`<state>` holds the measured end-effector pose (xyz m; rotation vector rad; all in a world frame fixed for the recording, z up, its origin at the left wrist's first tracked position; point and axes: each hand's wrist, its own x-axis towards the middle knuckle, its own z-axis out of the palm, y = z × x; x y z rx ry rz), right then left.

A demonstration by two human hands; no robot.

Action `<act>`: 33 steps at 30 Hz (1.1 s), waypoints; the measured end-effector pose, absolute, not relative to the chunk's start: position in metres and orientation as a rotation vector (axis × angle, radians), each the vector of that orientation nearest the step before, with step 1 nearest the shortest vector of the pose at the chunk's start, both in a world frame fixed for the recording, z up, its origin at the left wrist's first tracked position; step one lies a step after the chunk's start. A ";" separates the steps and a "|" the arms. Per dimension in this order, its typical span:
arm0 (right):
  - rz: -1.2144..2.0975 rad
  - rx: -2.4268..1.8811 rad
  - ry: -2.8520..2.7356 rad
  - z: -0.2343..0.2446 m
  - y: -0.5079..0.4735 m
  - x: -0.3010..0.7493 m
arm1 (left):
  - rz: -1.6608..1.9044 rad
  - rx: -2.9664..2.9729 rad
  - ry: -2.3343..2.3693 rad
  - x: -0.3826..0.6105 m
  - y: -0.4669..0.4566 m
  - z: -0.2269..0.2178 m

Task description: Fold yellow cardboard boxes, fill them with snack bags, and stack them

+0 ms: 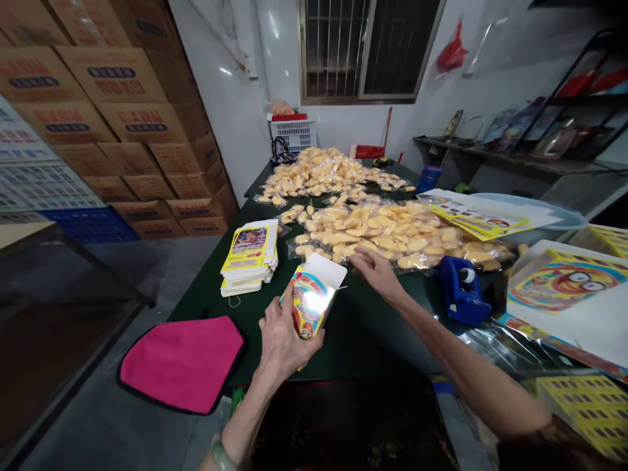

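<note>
My left hand (284,337) is wrapped round a small colourful carton (314,297), whose white end flap stands up at the top. Just right of that flap is my right hand (377,273), its fingers loosely bent and apart at the near edge of a heap of clear-wrapped yellow pieces (373,226). Nothing shows in the right fingers. A stack of flattened yellow-and-white cartons (250,252) lies left of the held carton. The blue tape dispenser (461,291) sits to the right, beyond my right forearm.
A second heap of wrapped pieces (324,171) covers the table's far part. Printed sheets (485,219) rest by a pale blue basin (534,208) at right. A pink chair-back-like pad (184,363) juts at the left table edge. Brown cardboard boxes (132,121) are stacked against the left wall.
</note>
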<state>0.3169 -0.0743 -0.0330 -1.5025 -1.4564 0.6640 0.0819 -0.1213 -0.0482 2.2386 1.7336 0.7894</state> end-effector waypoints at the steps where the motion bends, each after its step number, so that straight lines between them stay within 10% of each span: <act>1: 0.420 -1.609 -1.575 -0.036 -0.061 0.324 | 0.793 2.203 1.737 0.078 -0.121 -0.050; 5: -0.085 -1.897 -1.936 -0.044 -0.006 0.342 | 0.843 2.136 1.747 0.067 -0.122 -0.056; 16: 0.053 -1.819 -1.595 -0.014 0.035 0.359 | 0.864 2.171 1.808 0.068 -0.123 -0.051; 33: 1.056 -1.303 -1.404 0.052 -0.080 0.318 | 1.047 2.446 1.903 0.109 -0.125 -0.044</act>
